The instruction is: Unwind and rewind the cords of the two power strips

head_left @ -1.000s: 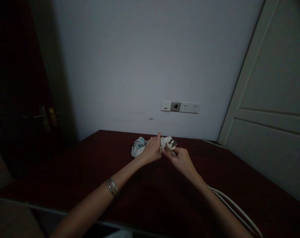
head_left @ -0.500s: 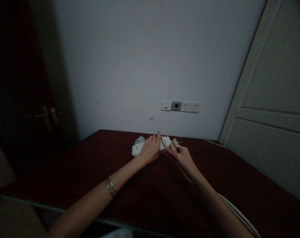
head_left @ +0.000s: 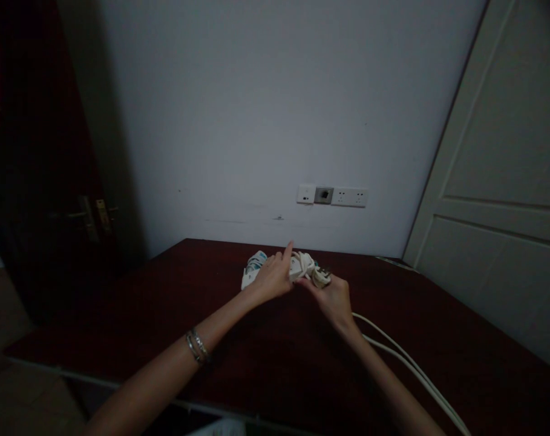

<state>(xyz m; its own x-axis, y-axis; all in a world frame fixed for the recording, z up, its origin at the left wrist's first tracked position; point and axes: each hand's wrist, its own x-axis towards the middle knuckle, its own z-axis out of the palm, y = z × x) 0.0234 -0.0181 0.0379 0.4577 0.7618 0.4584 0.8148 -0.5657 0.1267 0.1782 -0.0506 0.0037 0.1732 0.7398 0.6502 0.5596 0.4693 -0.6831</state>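
Observation:
A white power strip (head_left: 250, 278) lies near the back of the dark red table, with cord wound about its right part. Across its middle rests my left hand (head_left: 275, 272), fingers wrapped over it and the index finger pointing up along it. My right hand (head_left: 333, 297) is at the strip's right end, its thumb reaching toward the wound cord and its fingers closed around the plug (head_left: 320, 277). The plug's prongs point up and right. From behind the right wrist, a pale cord (head_left: 406, 358) runs in two strands toward the lower right.
The table (head_left: 166, 315) stands against a pale wall (head_left: 238, 121) with wall sockets (head_left: 350, 197). A dark door with a handle (head_left: 88, 217) is on the left, and a pale panelled door (head_left: 497, 181) on the right. Something white (head_left: 218, 427) shows below the table's front edge.
My right hand has moved slightly down with the plug, close against the strip's right end. The trailing cord now shows beside my right forearm. My left hand keeps its hold.

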